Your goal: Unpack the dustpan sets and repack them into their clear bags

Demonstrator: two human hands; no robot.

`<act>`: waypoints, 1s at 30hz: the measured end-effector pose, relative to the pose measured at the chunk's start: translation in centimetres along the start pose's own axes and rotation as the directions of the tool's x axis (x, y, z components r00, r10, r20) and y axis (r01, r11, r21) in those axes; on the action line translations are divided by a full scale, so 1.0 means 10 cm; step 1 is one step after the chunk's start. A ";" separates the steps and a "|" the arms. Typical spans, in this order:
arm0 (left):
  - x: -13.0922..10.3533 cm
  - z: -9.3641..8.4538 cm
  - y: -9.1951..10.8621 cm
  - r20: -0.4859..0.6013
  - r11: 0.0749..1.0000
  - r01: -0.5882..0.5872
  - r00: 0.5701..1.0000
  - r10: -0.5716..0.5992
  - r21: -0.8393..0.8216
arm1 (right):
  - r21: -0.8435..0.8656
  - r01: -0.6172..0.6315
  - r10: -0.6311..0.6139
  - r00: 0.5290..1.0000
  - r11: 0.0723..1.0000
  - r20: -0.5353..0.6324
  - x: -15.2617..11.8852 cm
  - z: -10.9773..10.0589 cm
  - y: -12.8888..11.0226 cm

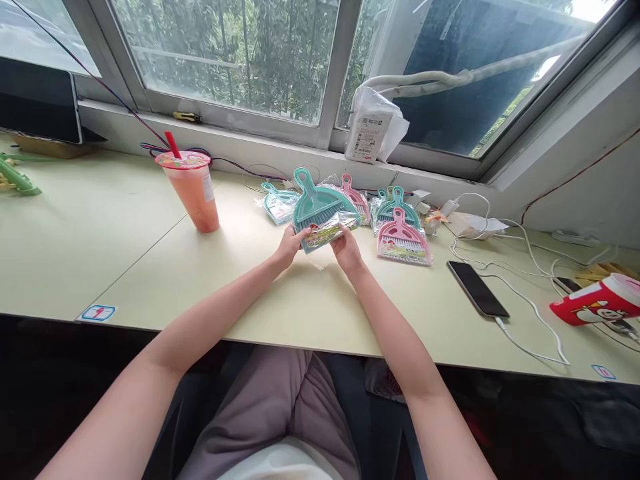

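Both my hands hold a teal dustpan and brush set (325, 203), partly in clear plastic wrap with a printed label, just above the table. My left hand (290, 245) grips its lower left corner, thumb on the front. At the lower right edge, my right hand (347, 248) is closed on the same set. Behind it lie a pink set (356, 198) and a light blue wrapped set (280, 202), both partly hidden. To the right, a pink dustpan and brush set (404, 240) rests in front of teal ones (397, 210).
A cup of orange drink with a red straw (193, 193) stands left. On the right are a phone (477, 290) on a white cable, a red paper cup (597, 300) lying tilted, and tangled cords. A white package (370, 130) sits on the windowsill; a dark screen (37, 100) stands far left.
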State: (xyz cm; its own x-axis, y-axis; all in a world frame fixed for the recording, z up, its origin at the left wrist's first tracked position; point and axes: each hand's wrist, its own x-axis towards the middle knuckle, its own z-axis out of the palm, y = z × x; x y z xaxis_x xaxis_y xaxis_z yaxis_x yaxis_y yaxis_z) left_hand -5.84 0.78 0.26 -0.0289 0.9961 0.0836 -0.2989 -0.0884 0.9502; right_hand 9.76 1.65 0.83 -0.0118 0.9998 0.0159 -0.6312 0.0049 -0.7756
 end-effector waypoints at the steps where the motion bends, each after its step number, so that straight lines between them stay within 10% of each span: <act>1: 0.00 -0.01 0.01 -0.008 1.000 -0.003 1.000 0.003 -0.004 | -0.027 0.000 0.002 0.998 1.000 0.059 -0.01 0.00 0.00; 30: -0.05 -0.11 0.05 0.278 0.984 -0.033 0.960 -0.018 0.177 | -0.110 -0.023 0.015 0.997 0.994 -0.076 0.06 -0.08 0.05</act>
State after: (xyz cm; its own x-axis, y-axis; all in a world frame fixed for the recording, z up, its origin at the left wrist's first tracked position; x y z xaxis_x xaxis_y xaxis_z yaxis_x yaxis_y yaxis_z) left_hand -7.01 0.27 0.39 0.2427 0.9590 0.1467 -0.1246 -0.1192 0.9850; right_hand 10.07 2.26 0.00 0.0380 0.9983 -0.0434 -0.5418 -0.0159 -0.8404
